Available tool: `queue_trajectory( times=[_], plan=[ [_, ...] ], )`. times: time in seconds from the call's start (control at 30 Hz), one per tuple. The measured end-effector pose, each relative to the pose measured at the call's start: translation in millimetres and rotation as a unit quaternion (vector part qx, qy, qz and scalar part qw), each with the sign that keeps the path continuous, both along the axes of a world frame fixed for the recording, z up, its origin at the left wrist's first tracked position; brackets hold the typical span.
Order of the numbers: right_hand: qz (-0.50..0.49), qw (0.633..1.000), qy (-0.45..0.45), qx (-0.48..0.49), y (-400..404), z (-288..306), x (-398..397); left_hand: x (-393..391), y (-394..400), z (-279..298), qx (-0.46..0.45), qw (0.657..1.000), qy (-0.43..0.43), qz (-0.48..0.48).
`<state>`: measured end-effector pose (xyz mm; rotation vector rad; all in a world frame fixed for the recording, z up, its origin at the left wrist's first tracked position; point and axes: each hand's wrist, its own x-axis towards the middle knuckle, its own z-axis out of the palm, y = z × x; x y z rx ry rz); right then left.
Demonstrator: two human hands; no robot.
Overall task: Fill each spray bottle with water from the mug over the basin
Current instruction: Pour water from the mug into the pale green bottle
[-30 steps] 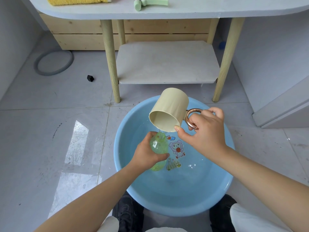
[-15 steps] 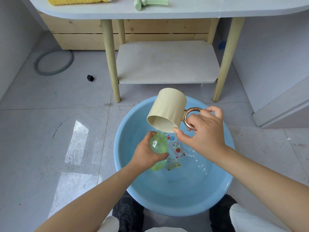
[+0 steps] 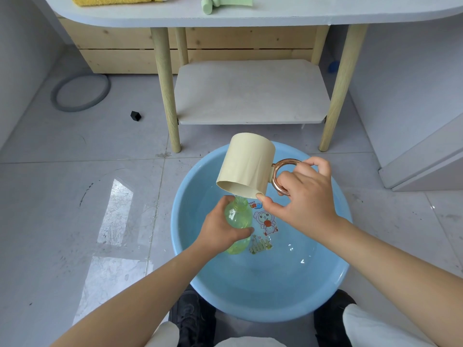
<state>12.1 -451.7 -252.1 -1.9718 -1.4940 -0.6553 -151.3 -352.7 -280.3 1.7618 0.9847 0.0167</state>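
My left hand (image 3: 220,227) grips a clear green spray bottle (image 3: 238,216) without its head, upright over the blue basin (image 3: 333,284). My right hand (image 3: 303,199) holds the cream mug (image 3: 246,165) by its copper ring handle, thumb against the rim. The mug is tipped steeply, its mouth facing down just above the bottle's open neck. The basin holds shallow water and has a cartoon print on its floor. A green spray head (image 3: 225,2) lies on the white table (image 3: 275,15) above.
The table's wooden legs (image 3: 166,88) and low shelf (image 3: 250,92) stand just behind the basin. A yellow cloth (image 3: 115,0) lies on the tabletop. A grey ring (image 3: 80,92) and a small black block (image 3: 135,115) lie on the tiled floor at left. My shoes sit under the basin's near edge.
The mug has tipped further, its base rising and its mouth turning more downward over the bottle neck. My left hand and the bottle have stayed in place.
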Motion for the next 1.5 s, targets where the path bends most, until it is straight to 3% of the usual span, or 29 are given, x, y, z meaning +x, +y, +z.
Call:
queue_trajectory(
  times=[0.5,0.63,0.7,0.8,1.03,1.33,1.5],
  plan=[
    [0.006,1.000,-0.005,-0.027,-4,1,-1,0,1,-2,-0.003,1.000,-0.021,0.005],
    [-0.039,0.997,0.056,-0.037,-4,0,-3,0,1,-3,-0.002,1.000,-0.016,0.006],
    [-0.086,0.990,0.092,-0.070,-5,-6,1,-1,1,-4,0.006,1.000,-0.012,0.004],
    [-0.129,0.972,0.072,-0.185,-11,-24,14,-3,3,-6,0.002,1.000,-0.008,0.008],
    [-0.162,0.881,0.000,-0.444,-23,-54,28,-4,5,-6,0.007,1.000,-0.006,0.009],
    [-0.080,0.818,-0.015,-0.570,-21,-58,8,-4,4,-7,0.003,1.000,-0.016,0.012],
    [-0.128,0.841,0.147,-0.505,-25,-61,2,-3,6,-6,0.001,1.000,-0.014,0.023]
  ],
)
